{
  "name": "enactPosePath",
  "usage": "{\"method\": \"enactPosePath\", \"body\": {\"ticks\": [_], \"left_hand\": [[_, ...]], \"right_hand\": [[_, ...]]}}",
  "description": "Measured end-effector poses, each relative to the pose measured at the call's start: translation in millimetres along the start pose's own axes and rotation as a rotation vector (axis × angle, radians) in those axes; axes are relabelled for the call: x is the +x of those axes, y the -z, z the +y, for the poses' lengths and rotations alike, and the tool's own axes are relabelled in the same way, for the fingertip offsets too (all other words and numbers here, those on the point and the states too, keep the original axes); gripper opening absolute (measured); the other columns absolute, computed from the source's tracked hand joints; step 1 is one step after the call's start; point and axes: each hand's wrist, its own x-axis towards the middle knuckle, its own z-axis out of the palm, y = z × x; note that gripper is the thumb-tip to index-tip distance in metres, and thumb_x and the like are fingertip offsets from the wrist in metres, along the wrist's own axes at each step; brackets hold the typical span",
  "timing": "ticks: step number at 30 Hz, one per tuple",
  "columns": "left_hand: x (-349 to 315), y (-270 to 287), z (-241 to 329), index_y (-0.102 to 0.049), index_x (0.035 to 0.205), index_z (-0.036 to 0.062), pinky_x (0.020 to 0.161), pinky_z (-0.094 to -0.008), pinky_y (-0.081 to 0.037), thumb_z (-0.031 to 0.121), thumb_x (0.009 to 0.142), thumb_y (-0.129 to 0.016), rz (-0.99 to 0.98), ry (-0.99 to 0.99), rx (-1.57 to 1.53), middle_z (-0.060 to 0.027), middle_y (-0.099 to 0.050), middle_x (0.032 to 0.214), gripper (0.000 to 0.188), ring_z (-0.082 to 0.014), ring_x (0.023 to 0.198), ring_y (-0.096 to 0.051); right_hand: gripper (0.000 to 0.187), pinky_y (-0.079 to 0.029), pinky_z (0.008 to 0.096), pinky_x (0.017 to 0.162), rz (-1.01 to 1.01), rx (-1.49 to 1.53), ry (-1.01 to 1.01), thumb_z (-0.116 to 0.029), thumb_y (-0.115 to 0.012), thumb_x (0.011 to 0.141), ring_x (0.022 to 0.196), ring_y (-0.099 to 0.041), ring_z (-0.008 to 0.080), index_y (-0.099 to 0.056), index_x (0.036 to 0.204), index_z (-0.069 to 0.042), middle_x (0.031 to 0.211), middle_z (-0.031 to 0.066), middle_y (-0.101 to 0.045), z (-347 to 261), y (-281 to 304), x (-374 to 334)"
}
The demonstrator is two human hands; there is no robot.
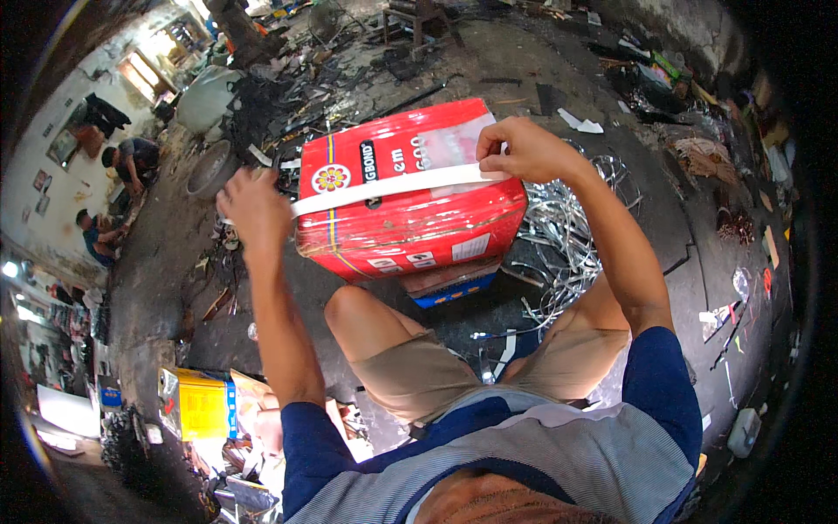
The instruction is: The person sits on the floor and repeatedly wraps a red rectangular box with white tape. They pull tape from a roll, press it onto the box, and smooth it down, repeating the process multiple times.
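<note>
A red box-shaped metal container (415, 218) stands in front of my knees, on top of a blue-edged block (454, 293). Across its upper face runs a white flat strip (393, 186), drawn fairly straight. My right hand (528, 150) pinches the strip's right end between thumb and fingers near the container's right corner. At the left side, my left hand (255, 210), slightly blurred, closes around the other end just beyond the container's edge. Beside the container on the right lies a tangled heap of shiny metal strips (567, 236).
A yellow tin (199, 403) stands among scraps at lower left. A round dark basin (211, 170) sits beyond my left hand. Two people (135, 166) crouch near the far left wall. Dark scrap (262, 113) litters the floor, and a white jug (745, 433) stands at lower right.
</note>
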Motion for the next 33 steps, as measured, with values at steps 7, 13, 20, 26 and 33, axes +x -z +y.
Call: {"method": "enactPosePath", "body": {"ticks": [7, 13, 20, 26, 33], "left_hand": [[15.8, -19.6, 198.8, -0.065, 0.116, 0.0026, 0.069, -0.0354, -0.055, 0.016, 0.074, -0.081, -0.325, -0.097, -1.449, -0.0131, -0.07, 0.102, 0.047, -0.0221, 0.074, -0.068], [8.8, -20.7, 234.6, -0.071, 0.095, 0.0033, 0.07, -0.0385, -0.055, 0.014, 0.076, -0.078, -0.244, -0.018, -1.472, -0.0142, -0.068, 0.093, 0.023, -0.0282, 0.078, -0.069], [-4.0, -15.9, 234.2, -0.072, 0.089, 0.0021, 0.068, -0.0389, -0.053, 0.011, 0.082, -0.072, -0.089, -0.139, -1.412, -0.013, -0.065, 0.089, 0.011, -0.0298, 0.075, -0.066], [-3.2, -20.1, 230.0, -0.071, 0.089, -0.0005, 0.067, -0.0354, -0.052, 0.009, 0.083, -0.072, -0.013, -0.274, -1.348, -0.0133, -0.065, 0.088, 0.011, -0.027, 0.073, -0.066], [3.9, -21.5, 229.4, -0.073, 0.09, 0.0016, 0.064, -0.0312, -0.05, 0.012, 0.076, -0.08, -0.229, -0.101, -1.522, -0.0085, -0.065, 0.083, 0.018, -0.0172, 0.071, -0.064]], "right_hand": [[0.022, -0.051, 0.0403, 0.069, 0.177, -0.262, 0.006, -0.016, -0.073, 0.08, 0.076, -0.068, 0.0315, -0.066, 0.094, -0.001, 0.082, 0.0158, -0.07, -4.5, -7.6, 17.1], [0.02, -0.05, 0.04, 0.069, 0.288, -0.361, 0.066, -0.016, -0.073, 0.082, 0.079, -0.067, 0.0301, -0.069, 0.098, -0.006, 0.089, 0.0112, -0.068, 0.6, -5.3, -9.9], [0.018, -0.05, 0.0382, 0.07, 0.334, -0.376, 0.074, -0.018, -0.074, 0.083, 0.08, -0.065, 0.0295, -0.074, 0.096, -0.007, 0.094, 0.0084, -0.064, -0.5, -6.0, -28.7], [0.019, -0.051, 0.0381, 0.074, 0.317, -0.43, 0.144, -0.018, -0.073, 0.084, 0.081, -0.065, 0.0299, -0.074, 0.097, -0.004, 0.095, 0.0101, -0.064, 6.7, -13.1, -31.4], [0.015, -0.05, 0.0365, 0.071, 0.193, -0.299, 0.263, -0.01, -0.072, 0.082, 0.082, -0.063, 0.0275, -0.073, 0.094, -0.001, 0.093, 0.0126, -0.059, 6.5, 4.5, -19.1]]}}
